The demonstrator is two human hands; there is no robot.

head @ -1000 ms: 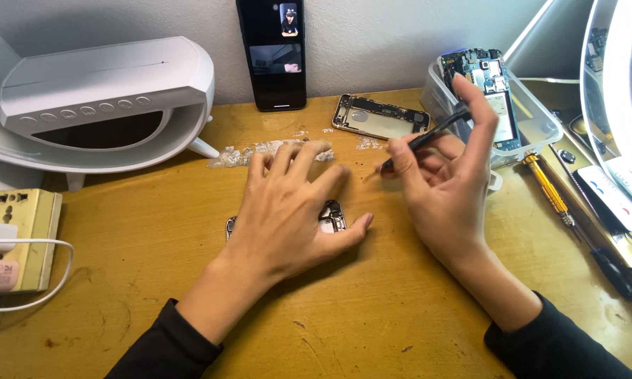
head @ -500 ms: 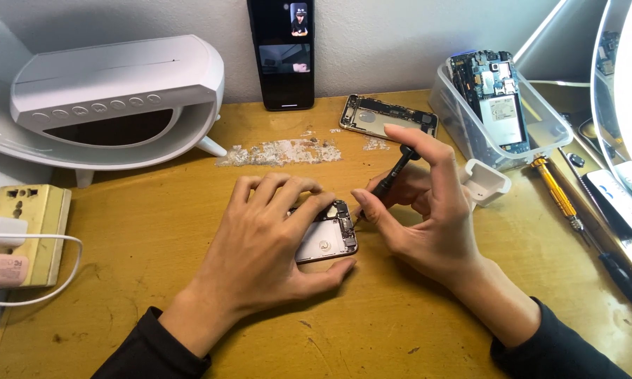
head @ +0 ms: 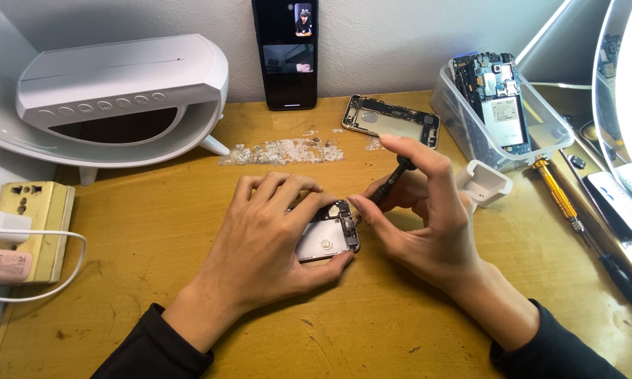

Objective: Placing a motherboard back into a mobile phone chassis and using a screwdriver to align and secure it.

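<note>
An opened small phone (head: 328, 237) with its circuit board showing lies on the wooden desk (head: 154, 231). My left hand (head: 263, 242) lies over it and grips it, fingers across its top and thumb under its near edge. My right hand (head: 421, 217) pinches a thin black screwdriver (head: 390, 181). The tool's tip touches the phone's upper right corner, and my index finger rests on the top of its handle.
A white arched speaker (head: 123, 91) stands back left, a dark phone (head: 286, 52) leans on the wall, and an empty phone frame (head: 392, 121) lies behind. A clear tub of phone parts (head: 502, 112), a small white case (head: 483, 182), a yellow-handled screwdriver (head: 558, 193) and a ring lamp (head: 628, 105) are at the right. A yellow socket block (head: 35, 224) sits left.
My left hand shifted to uncover the opened phone. My right hand came down and brought the screwdriver tip onto the phone's corner. The view moved closer.
</note>
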